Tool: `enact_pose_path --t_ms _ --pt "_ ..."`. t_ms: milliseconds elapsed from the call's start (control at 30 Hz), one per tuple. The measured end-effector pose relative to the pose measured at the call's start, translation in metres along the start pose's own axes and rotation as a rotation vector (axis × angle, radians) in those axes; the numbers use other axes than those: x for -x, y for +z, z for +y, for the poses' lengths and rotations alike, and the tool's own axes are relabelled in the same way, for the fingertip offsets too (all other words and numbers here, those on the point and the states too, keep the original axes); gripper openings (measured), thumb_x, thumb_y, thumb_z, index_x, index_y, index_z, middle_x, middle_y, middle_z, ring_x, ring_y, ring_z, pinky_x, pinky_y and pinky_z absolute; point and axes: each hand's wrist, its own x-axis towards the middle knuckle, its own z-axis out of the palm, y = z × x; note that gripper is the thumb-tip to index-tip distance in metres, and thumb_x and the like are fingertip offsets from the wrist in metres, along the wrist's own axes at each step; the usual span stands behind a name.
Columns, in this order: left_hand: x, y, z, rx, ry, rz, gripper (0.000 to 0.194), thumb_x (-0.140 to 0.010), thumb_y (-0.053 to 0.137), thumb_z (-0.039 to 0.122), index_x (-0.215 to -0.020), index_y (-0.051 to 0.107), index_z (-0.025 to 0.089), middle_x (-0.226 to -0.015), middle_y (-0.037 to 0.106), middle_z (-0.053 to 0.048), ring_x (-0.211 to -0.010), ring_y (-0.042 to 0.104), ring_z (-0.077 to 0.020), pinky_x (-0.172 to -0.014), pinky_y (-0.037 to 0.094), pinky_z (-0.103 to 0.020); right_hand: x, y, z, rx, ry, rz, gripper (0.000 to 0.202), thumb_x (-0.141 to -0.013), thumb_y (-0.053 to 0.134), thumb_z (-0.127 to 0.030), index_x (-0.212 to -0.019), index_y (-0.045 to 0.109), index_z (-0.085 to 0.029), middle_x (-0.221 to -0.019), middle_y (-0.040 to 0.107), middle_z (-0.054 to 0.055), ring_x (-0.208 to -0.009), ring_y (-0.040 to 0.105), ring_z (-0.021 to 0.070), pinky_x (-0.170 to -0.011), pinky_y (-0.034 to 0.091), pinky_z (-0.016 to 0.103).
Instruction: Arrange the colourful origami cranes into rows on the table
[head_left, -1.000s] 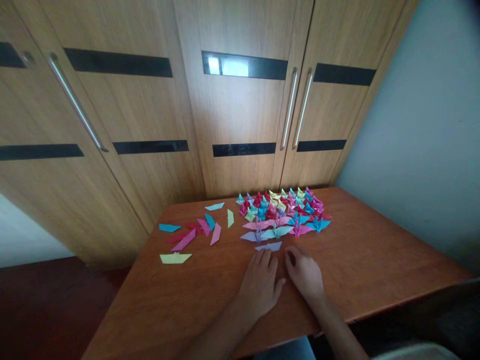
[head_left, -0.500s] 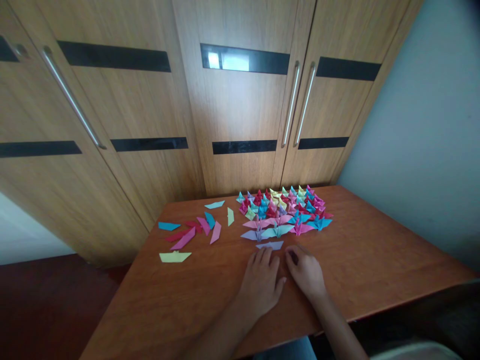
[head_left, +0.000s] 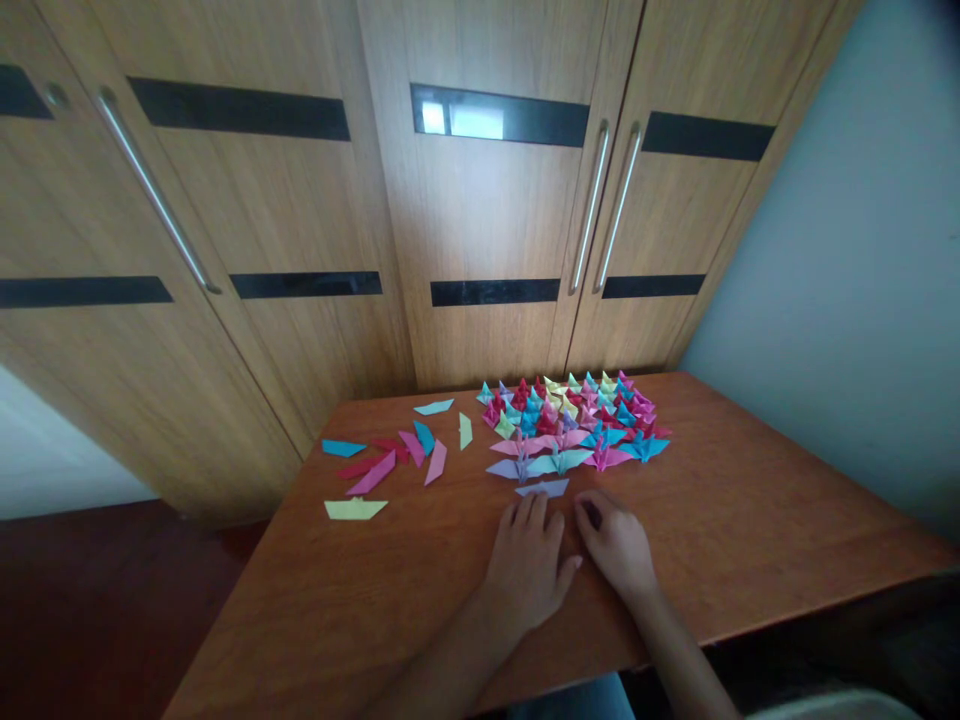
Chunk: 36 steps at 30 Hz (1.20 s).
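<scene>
My left hand [head_left: 529, 560] lies palm down on the wooden table, fingers stretched forward and thumb out to the right. Its fingertips reach the near edge of a flat lilac folded paper [head_left: 546, 488]. Just to the right, my right hand [head_left: 616, 540] rests on the table with fingers curled and thumb against them; whether something small is between them is hidden. Beyond the lilac paper stand many colourful paper cranes [head_left: 559, 460] in close rows. Left of them are several flat folded papers, among them a yellow one [head_left: 355, 510] and a pink one [head_left: 436, 463].
The brown table [head_left: 420, 610] stands against a wooden wardrobe [head_left: 487, 220] with long metal handles. A pale wall [head_left: 840, 300] rises on the right. Dark floor [head_left: 112, 600] shows at the left.
The whole view has shifted slightly, with the scene a little further right. Both hands keep about the same pose beside the lilac paper.
</scene>
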Motion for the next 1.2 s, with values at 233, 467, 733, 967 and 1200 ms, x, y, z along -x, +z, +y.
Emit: enact_pose_path --t_ms 233,467,733,967,1200 --pt "0.005 -0.012 0.0 0.025 0.015 0.026 0.041 -0.087 0.045 0.043 -0.119 0.05 0.02 -0.141 0.037 -0.011 -0.13 0.03 -0.0295 -0.105 0.029 -0.048 0.0 -0.001 0.0 -0.004 -0.009 -0.012 0.021 -0.082 0.042 -0.025 -0.085 0.063 -0.022 -0.084 0.066 0.003 -0.075 0.061 0.0167 -0.07 0.044 0.024" --pt "0.038 -0.034 -0.045 0.011 -0.124 0.094 0.041 -0.085 0.048 0.032 -0.125 0.048 0.024 -0.141 0.038 -0.007 -0.128 0.036 -0.0258 -0.105 0.033 -0.044 0.001 -0.002 -0.001 -0.012 -0.021 -0.004 0.022 -0.083 0.042 -0.029 -0.084 0.063 -0.023 -0.085 0.066 0.002 -0.074 0.061 0.0163 -0.068 0.043 0.024" --pt "0.101 -0.081 -0.177 -0.195 -0.397 0.303 0.044 -0.086 0.042 0.036 -0.124 0.048 0.016 -0.128 0.049 -0.013 -0.117 0.047 -0.0284 -0.102 0.036 -0.045 0.003 0.0 0.002 -0.027 -0.013 -0.025 0.022 -0.083 0.042 -0.03 -0.086 0.063 -0.023 -0.088 0.067 0.003 -0.074 0.061 0.0178 -0.068 0.044 0.026" --pt "0.121 -0.088 -0.22 -0.241 -0.559 0.254 0.051 -0.085 0.038 0.05 -0.109 0.059 0.011 -0.12 0.055 -0.015 -0.112 0.052 -0.0291 -0.1 0.038 -0.042 0.003 -0.001 0.002 -0.024 -0.01 -0.036 0.022 -0.084 0.042 -0.03 -0.086 0.062 -0.023 -0.086 0.066 0.002 -0.074 0.061 0.0171 -0.066 0.044 0.025" --pt "0.122 -0.084 -0.215 -0.183 -0.527 0.21 0.045 -0.081 0.047 0.05 -0.109 0.061 0.018 -0.121 0.057 -0.011 -0.11 0.053 -0.0275 -0.099 0.039 -0.042 0.003 -0.002 0.002 -0.046 -0.019 -0.027 0.023 -0.083 0.042 -0.03 -0.086 0.063 -0.023 -0.087 0.066 0.002 -0.075 0.062 0.0167 -0.067 0.045 0.025"
